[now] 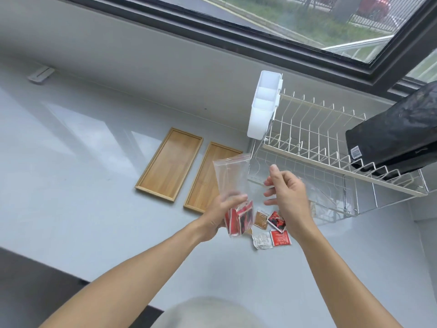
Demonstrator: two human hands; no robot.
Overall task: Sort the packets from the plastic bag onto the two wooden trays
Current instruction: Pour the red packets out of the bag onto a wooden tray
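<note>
My left hand (221, 215) grips a clear zip plastic bag (233, 178) held upside down above the counter, with red packets (238, 220) bunched at its lower end by my fingers. My right hand (287, 197) hovers just right of the bag, fingers loosely curled and holding nothing. Loose packets lie on the counter below: a brown one (260, 218), a red and black one (276, 221), a red one (280, 237) and a white one (262, 240). Two bare wooden trays lie side by side, the left tray (169, 164) and the right tray (208, 178) partly behind the bag.
A white wire dish rack (319, 147) with a white cutlery holder (264, 105) stands to the right of the trays. A black bag (397, 133) rests on the rack's far right. The grey counter (71, 174) runs left; a window is behind.
</note>
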